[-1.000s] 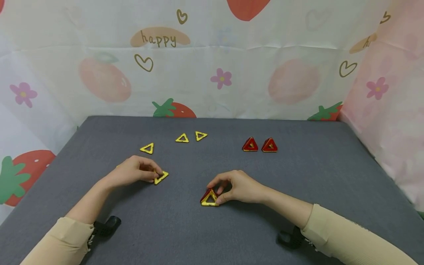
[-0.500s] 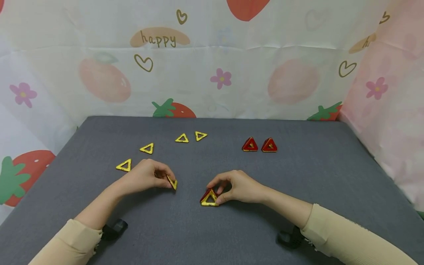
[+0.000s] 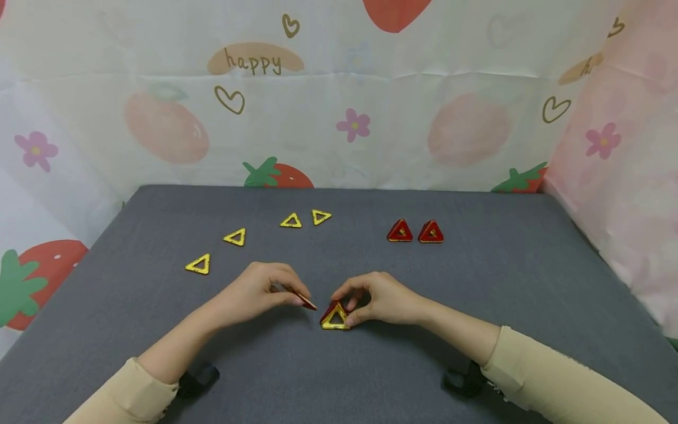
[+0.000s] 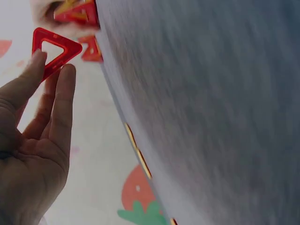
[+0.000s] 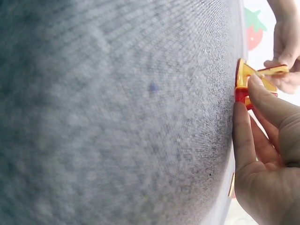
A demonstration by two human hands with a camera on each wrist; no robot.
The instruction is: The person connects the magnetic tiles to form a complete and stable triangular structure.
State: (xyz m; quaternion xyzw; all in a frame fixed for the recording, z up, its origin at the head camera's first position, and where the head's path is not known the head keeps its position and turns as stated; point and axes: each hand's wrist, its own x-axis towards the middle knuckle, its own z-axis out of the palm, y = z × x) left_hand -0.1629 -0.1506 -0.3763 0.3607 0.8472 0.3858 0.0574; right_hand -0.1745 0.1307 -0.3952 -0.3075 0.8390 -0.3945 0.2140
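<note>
My left hand [image 3: 265, 294] pinches a flat triangular frame tile [image 3: 308, 302] between thumb and fingers, held tilted above the table. The left wrist view shows the red face of this tile [image 4: 71, 48]. Close to its right, a small upright structure of red and yellow triangular tiles [image 3: 333, 327] stands on the table. My right hand [image 3: 389, 300] grips that structure from its right side with thumb and fingertips. In the right wrist view, the held tile [image 5: 276, 70] appears beside the structure [image 5: 241, 77]; whether they touch is unclear there.
Loose yellow triangular tiles lie flat on the grey table [image 3: 477, 265]: one tile [image 3: 205, 264] at left, another [image 3: 241, 237] beyond it, and two tiles [image 3: 291, 224] [image 3: 315, 218] farther back. Two red triangular pyramids [image 3: 400, 237] [image 3: 431, 238] stand at the back right.
My left hand has lifted its tile off the table and carried it right, toward the structure, turning it so the red face shows. My right hand has stayed in place.
</note>
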